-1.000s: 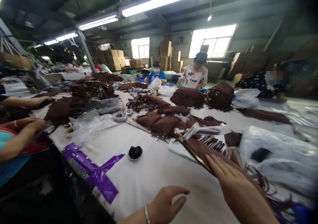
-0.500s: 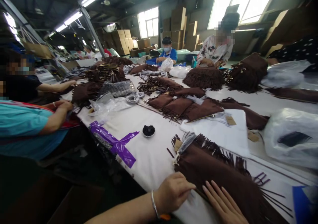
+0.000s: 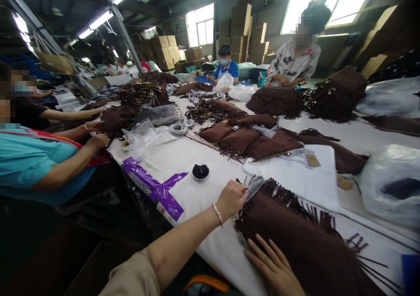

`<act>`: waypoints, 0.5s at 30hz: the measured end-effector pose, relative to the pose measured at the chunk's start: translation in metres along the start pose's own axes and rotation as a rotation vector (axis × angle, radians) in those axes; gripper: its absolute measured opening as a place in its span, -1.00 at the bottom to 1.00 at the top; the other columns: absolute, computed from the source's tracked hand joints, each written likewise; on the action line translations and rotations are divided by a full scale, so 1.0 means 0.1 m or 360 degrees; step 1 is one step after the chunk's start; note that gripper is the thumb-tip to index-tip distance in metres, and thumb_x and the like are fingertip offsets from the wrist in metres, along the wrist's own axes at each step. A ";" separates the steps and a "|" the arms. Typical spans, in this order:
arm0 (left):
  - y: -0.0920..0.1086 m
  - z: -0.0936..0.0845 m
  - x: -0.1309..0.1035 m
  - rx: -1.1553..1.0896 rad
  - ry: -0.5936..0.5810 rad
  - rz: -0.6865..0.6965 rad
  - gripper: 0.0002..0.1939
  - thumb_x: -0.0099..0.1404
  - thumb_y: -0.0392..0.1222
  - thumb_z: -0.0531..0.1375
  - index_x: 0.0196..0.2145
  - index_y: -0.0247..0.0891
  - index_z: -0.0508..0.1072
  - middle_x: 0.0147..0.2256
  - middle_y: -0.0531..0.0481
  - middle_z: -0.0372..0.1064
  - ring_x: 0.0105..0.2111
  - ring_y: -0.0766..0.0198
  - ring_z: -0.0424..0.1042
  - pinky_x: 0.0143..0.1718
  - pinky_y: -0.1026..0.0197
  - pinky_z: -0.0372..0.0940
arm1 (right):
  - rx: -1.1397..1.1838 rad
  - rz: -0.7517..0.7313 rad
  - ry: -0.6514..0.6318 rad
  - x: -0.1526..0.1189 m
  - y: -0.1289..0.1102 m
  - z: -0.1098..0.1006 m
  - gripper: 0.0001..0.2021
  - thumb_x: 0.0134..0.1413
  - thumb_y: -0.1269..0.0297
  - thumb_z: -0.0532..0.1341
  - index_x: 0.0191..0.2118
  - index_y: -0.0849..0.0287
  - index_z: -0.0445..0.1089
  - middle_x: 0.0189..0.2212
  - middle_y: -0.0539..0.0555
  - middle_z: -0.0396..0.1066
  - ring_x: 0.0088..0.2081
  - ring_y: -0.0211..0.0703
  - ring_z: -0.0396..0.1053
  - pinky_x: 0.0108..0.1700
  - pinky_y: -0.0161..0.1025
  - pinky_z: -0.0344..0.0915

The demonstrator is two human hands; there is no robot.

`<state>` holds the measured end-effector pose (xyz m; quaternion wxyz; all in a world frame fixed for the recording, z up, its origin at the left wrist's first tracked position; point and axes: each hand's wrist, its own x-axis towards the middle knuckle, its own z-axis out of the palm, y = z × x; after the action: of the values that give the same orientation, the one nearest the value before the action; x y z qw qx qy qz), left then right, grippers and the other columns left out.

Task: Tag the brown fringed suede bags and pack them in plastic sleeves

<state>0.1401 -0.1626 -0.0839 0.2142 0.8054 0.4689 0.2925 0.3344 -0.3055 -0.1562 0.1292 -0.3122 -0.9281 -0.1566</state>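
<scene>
A dark brown fringed bag [image 3: 295, 226] lies flat on the white-covered table in front of me. My right hand [image 3: 274, 265] rests on its near edge with the fingers spread. My left hand [image 3: 232, 199], a bracelet at its wrist, is closed at the bag's far left corner. Whatever its fingers pinch is hidden. Touching that hand is a greyish plastic-wrapped piece [image 3: 255, 186] at the corner. A strip of grey material [image 3: 243, 240] shows along the near edge, between my hands.
Beyond lie several brown fringed pouches [image 3: 241, 141]. A small dish with black material [image 3: 200, 172] and purple tape [image 3: 160, 189] are to the left. A clear plastic bag [image 3: 390, 182] stands at right. Co-workers sit or stand around the table [image 3: 197, 204].
My left hand has moved away along the bag's edge to its far left corner. The right hand stays flat on the bag. Grey material now shows at the near edge.
</scene>
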 end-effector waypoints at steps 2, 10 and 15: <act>-0.01 0.16 0.25 0.0035 -0.0131 -0.0057 -0.70 0.23 -0.22 0.17 -0.07 -0.29 0.41 -0.22 -0.14 0.44 -0.12 0.09 0.33 0.06 0.05 0.14 | -0.0004 -0.0019 -0.0004 -0.05 0.00 0.07 -0.42 0.06 0.53 -0.09 0.21 0.03 0.12 0.23 -0.04 -0.01 0.20 0.06 0.01 0.16 0.02 -0.07; -0.18 0.23 0.47 -0.0384 -0.0194 -0.0288 -0.64 0.10 -0.34 0.17 -0.10 -0.30 0.44 -0.39 0.01 0.45 -0.36 0.22 0.40 -0.21 0.19 0.31 | 0.0189 -0.0009 -0.0007 -0.11 0.02 0.06 -0.54 0.18 0.40 0.01 0.20 0.04 0.14 0.21 -0.02 0.01 0.19 0.08 0.04 0.04 0.01 0.28; -0.35 -0.20 0.18 -0.0739 -0.0033 -0.0377 -0.76 0.19 -0.19 0.16 -0.22 -0.40 0.43 -0.33 -0.04 0.43 -0.37 0.30 0.39 -0.32 0.30 0.31 | 0.1085 0.0687 0.0251 -0.01 0.04 -0.02 -0.68 0.26 0.34 0.02 0.09 0.07 0.26 0.08 0.03 0.24 0.12 -0.11 0.17 0.13 -0.19 0.21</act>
<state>0.1114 -0.1291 -0.0863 0.4308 0.6773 0.4779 0.3568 0.3381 -0.3044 -0.1536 0.3258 -0.4262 -0.8272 0.1673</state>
